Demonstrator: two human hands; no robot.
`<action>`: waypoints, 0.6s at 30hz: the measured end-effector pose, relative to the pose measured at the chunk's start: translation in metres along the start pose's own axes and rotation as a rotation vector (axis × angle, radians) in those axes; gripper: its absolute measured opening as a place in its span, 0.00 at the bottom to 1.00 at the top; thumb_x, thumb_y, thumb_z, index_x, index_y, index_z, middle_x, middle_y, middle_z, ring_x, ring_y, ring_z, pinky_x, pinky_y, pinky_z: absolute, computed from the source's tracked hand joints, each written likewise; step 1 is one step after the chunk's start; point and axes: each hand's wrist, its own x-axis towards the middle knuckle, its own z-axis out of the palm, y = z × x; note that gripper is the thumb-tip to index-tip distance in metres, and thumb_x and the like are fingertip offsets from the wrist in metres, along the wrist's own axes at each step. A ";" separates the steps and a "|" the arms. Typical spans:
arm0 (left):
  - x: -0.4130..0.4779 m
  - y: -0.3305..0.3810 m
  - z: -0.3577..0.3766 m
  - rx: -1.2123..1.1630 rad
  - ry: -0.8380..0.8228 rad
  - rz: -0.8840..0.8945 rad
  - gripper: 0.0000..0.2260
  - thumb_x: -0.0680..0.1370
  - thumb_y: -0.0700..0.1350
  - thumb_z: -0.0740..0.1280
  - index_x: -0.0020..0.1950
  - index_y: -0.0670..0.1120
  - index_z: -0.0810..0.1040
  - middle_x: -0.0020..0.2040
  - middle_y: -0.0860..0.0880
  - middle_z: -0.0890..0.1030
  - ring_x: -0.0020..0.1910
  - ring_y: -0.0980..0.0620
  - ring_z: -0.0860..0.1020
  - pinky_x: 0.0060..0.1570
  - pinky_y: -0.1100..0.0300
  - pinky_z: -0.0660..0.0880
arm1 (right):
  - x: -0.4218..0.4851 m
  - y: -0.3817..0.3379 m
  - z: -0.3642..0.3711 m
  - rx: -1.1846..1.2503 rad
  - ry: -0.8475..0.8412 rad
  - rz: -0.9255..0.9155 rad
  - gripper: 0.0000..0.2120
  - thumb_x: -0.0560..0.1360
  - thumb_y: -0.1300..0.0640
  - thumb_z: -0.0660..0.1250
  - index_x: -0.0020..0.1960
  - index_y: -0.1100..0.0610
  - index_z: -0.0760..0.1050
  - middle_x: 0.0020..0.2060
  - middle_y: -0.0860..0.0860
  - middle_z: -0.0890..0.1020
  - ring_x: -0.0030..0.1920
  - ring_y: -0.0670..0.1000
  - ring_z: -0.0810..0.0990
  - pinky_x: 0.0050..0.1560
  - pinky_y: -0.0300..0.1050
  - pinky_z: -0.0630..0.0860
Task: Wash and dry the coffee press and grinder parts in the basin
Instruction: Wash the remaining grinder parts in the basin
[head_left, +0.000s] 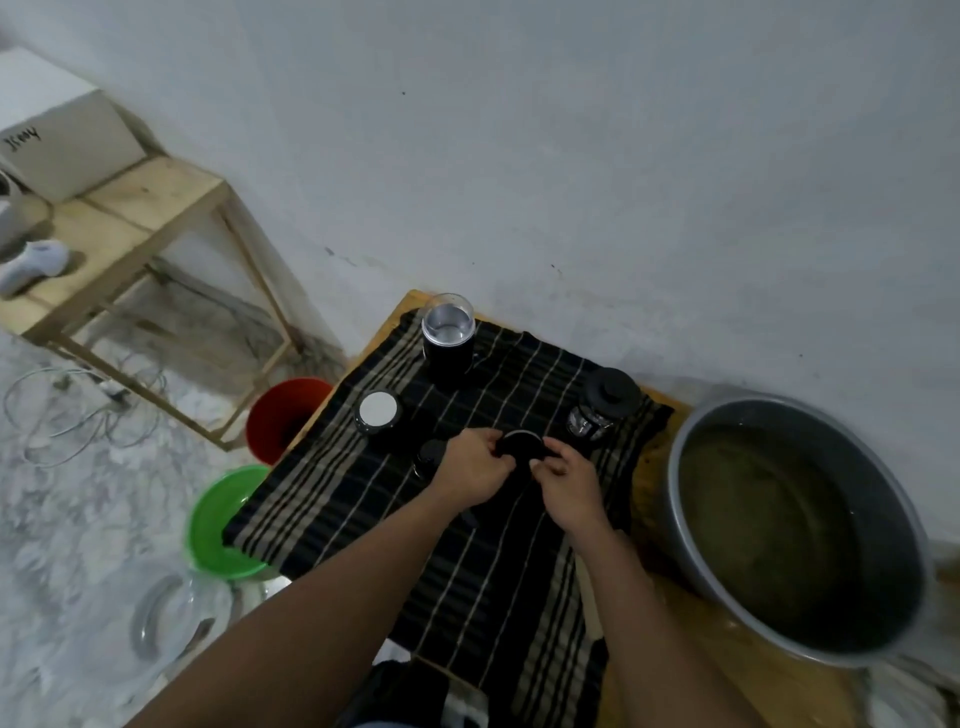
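On a low wooden table lies a black striped cloth (363, 499). My left hand (475, 470) and my right hand (569, 480) both grip a small round black part (521, 444), with a fold of dark cloth wrapped round it. The black grinder (448, 338) with its clear cap stands at the cloth's far edge. Right of my hands stands the coffee press (602, 408) with a black lid. A black lid with a white disc (377, 411) lies to the left, and a small black piece (430, 454) sits beside my left hand. The grey basin (691, 551) holds murky water.
A red bucket (270, 415) and a green bowl (208, 535) stand on the floor left of the table. Further left is a wooden stand (156, 208) with a white box on it, and cables trail on the floor. A white wall rises just behind the table.
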 end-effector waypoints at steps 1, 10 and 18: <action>0.006 -0.001 0.000 0.024 -0.026 0.001 0.07 0.77 0.41 0.69 0.55 0.43 0.82 0.38 0.51 0.80 0.40 0.53 0.79 0.31 0.72 0.69 | 0.004 0.001 0.004 0.011 0.009 0.002 0.20 0.82 0.60 0.66 0.73 0.56 0.71 0.52 0.50 0.80 0.51 0.50 0.79 0.53 0.44 0.76; 0.025 -0.004 0.001 0.086 -0.088 -0.013 0.19 0.77 0.44 0.69 0.67 0.41 0.78 0.58 0.43 0.83 0.54 0.46 0.82 0.49 0.60 0.78 | 0.018 0.012 0.012 0.025 0.126 0.066 0.15 0.81 0.65 0.64 0.66 0.56 0.78 0.57 0.51 0.81 0.47 0.51 0.81 0.48 0.48 0.80; 0.030 -0.008 0.005 0.151 -0.254 -0.060 0.07 0.75 0.45 0.68 0.40 0.43 0.77 0.40 0.43 0.83 0.41 0.43 0.83 0.37 0.53 0.79 | 0.025 0.017 0.025 -0.085 0.087 0.141 0.17 0.82 0.64 0.62 0.68 0.56 0.77 0.58 0.50 0.81 0.40 0.44 0.77 0.39 0.34 0.73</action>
